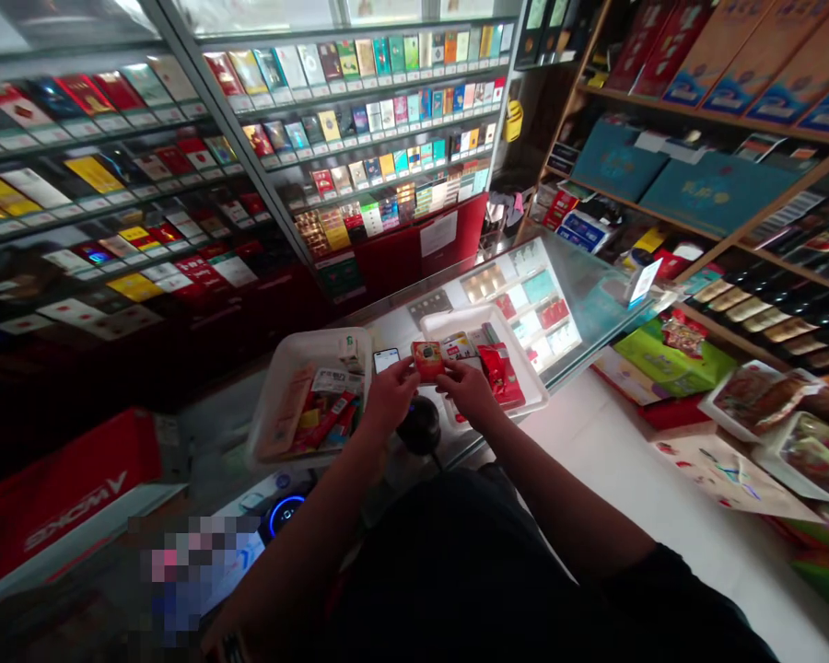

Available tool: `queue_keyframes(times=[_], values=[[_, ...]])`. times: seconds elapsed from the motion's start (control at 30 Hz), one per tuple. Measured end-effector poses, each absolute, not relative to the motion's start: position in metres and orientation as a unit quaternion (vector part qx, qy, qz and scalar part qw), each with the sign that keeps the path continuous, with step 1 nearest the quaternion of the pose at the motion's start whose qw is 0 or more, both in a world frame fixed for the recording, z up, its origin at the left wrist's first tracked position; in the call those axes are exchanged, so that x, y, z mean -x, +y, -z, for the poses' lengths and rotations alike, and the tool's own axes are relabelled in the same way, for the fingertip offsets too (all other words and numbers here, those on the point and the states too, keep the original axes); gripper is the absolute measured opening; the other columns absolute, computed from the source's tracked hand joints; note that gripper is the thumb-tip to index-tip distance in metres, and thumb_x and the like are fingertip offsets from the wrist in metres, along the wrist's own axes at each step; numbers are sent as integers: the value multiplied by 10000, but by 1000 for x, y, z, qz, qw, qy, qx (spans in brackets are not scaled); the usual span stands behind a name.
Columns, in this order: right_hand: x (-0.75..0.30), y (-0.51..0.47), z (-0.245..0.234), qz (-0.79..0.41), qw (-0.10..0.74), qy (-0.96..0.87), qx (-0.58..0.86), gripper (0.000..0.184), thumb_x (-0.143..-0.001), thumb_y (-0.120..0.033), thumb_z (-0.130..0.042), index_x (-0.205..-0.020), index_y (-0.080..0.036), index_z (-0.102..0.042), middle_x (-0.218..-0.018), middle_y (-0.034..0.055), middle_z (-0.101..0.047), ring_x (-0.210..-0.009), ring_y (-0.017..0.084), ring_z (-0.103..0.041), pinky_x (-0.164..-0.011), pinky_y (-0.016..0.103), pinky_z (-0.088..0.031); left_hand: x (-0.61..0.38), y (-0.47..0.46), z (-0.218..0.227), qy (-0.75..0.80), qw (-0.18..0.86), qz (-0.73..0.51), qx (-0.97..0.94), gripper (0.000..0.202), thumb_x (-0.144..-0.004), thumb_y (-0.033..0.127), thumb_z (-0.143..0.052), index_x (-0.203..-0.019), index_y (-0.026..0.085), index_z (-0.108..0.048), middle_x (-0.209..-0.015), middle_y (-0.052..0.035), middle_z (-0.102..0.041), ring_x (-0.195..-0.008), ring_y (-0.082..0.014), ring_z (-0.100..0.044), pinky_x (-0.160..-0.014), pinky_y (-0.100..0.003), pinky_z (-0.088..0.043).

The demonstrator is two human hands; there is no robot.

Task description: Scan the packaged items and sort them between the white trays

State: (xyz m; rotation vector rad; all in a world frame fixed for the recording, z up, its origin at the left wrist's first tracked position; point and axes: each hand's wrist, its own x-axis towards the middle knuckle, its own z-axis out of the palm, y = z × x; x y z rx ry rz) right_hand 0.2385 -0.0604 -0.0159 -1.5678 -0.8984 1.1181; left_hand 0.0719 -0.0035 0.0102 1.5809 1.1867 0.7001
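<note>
A small red packet (pixel 428 359) is held between both my hands above the glass counter (pixel 566 276). My left hand (pixel 389 398) pinches its left edge, and my right hand (pixel 468 387) grips its right side. Left of my hands stands a white tray (pixel 285 387) with several red and yellow packets. To the right, a second white tray (pixel 533 391) holds red packets and small cards. A phone (pixel 385 358) lies between the two trays, just behind my left hand. A round black object (pixel 419 425) sits below my hands.
Glass-fronted shelves of cigarette packs (pixel 359 120) fill the wall behind the counter. Wooden shelves (pixel 732 120) with boxed goods stand at the right. Wrapped snack trays (pixel 766 396) and green boxes (pixel 670 364) lie at the right. A red box (pixel 62 497) sits at the near left.
</note>
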Motion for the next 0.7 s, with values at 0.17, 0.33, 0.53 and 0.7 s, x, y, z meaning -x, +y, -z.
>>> queue_keyframes(times=[0.17, 0.33, 0.53, 0.7], values=[[-216, -52, 18, -387, 475, -423, 668, 407, -865, -351, -743, -1217, -154, -795, -973, 83, -841, -853, 224, -786, -799, 326, -612, -54, -8, -6, 535, 483, -342, -603, 362, -945, 378, -646, -1194, 176, -815, -978, -62, -830, -715, -173, -727, -655, -268, -557], [-202, -44, 7, -329, 457, -492, 664, 315, -932, -365, -674, -1164, -220, -831, -1057, 49, -846, -954, 221, -776, -897, 314, -561, -37, -9, -7, 538, 424, -332, -648, 318, -980, 351, -629, -1210, 236, -816, -1160, -49, -824, -1100, -259, -750, -980, -369, -594], [-198, -29, 10, -321, 374, -552, 673, 321, -994, -329, -527, -959, -208, -822, -1041, 40, -827, -975, 194, -721, -943, 278, -495, -23, -10, 16, 558, 401, -339, -643, 469, -1078, 422, -474, -1404, 191, -720, -1673, -120, -498, -1587, -280, -412, -1338, -460, -279], [-199, -21, 25, -346, 347, -561, 667, 404, -1045, -371, -439, -881, -231, -781, -1257, 52, -785, -1195, 210, -682, -1070, 306, -460, -12, -11, 37, 567, 382, -317, -658, 600, -1090, 556, -380, -1485, 205, -666, -1792, -96, -277, -1681, -338, -162, -1371, -540, -128]])
